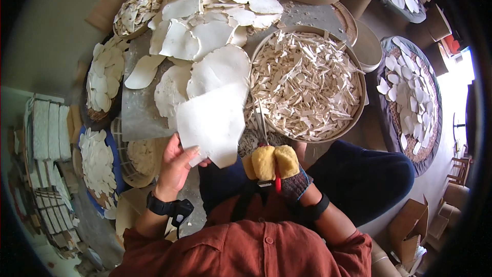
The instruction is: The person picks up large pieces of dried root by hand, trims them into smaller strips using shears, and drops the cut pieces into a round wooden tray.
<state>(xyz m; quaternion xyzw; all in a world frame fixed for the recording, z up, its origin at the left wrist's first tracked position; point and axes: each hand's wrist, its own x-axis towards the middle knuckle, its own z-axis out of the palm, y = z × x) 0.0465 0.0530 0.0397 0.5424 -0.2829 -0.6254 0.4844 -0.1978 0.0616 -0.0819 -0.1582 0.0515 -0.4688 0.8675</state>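
A thin white sheet (212,123) with uneven edges is pinched at its lower left corner by my left hand (175,166), thumb on top. My right hand (293,182) wears a dark knit glove with thick yellow fuzzy padding and is closed on red-handled scissors (262,118). Their blades point away from me, just right of the sheet; whether they touch it I cannot tell. Right beyond the scissors lies a heap of narrow off-white strips (307,79) in a round tray (365,90). More pale sheets (218,69) are piled beyond the held one.
Round trays of pale pieces stand at the left (105,77), lower left (97,161) and right (414,97). A white bucket (368,46) is beside the strip tray. Stacked white slabs (46,128) are far left. An open cardboard box (410,225) sits lower right.
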